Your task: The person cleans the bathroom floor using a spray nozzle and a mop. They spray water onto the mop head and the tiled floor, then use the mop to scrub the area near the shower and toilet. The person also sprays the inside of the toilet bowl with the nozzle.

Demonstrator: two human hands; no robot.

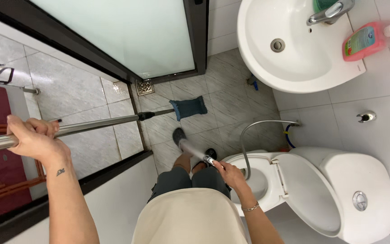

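My left hand (34, 138) is closed around a long metal mop handle (95, 125) that runs across the tiled floor to a blue mop head (188, 107). My right hand (231, 174) grips a bidet sprayer (206, 158) over the front of the open toilet bowl (260, 199). The sprayer's nozzle points at the floor by my feet, and a pale streak runs from it. Its grey hose (249, 131) arcs back to the wall. My legs and a beige top fill the lower middle.
The toilet lid (312, 190) stands raised against the cistern (362, 194). A white basin (294, 54) with a chrome tap (330, 11) and a pink bottle (366, 40) is at the upper right. A frosted glass door (123, 31) and a floor drain (144, 87) lie ahead.
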